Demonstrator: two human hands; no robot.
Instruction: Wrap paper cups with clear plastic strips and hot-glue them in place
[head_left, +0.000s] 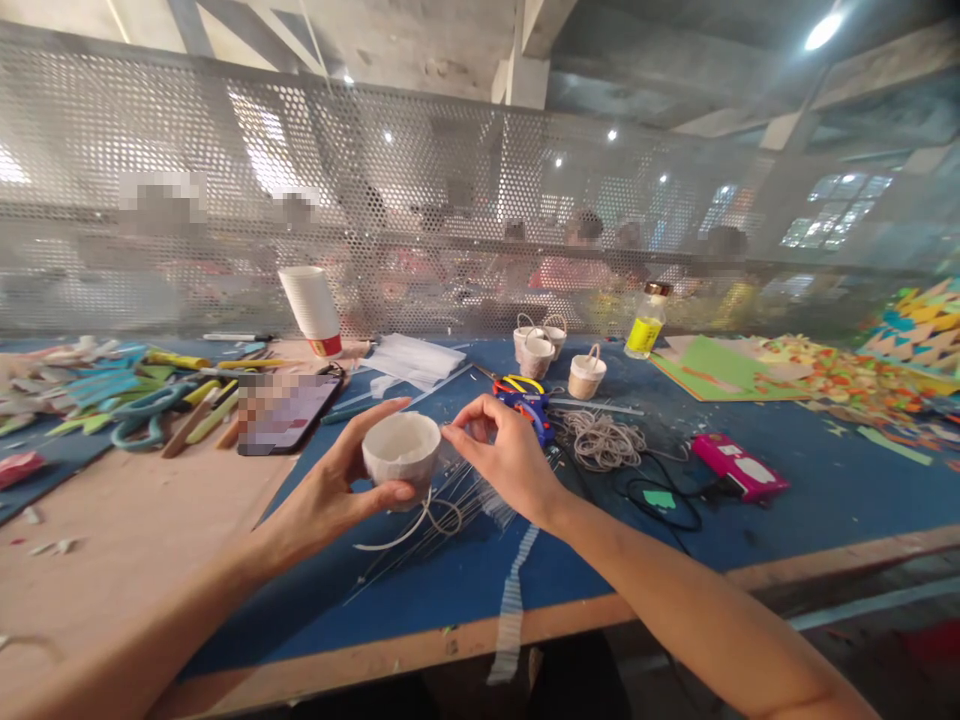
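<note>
Head view: left hand (341,478) clamping white cup (401,455) between thumb and fingers, holding it above blue mat (825,490). Right hand (514,460) pinching thumb and forefinger together just beside rim; cannot tell what, if anything, sits between tips. Loose wires (405,560) and pale cord (382,546) lying below cup. Blue glue gun (534,412) sitting behind right hand, partly hidden by it; tangled string (604,440) and pink box (739,468) lying to right. Small baskets (537,355), bottle (644,325) standing farther back. Phone (289,412) and stacked paper cups (307,305) resting leftward.
</note>
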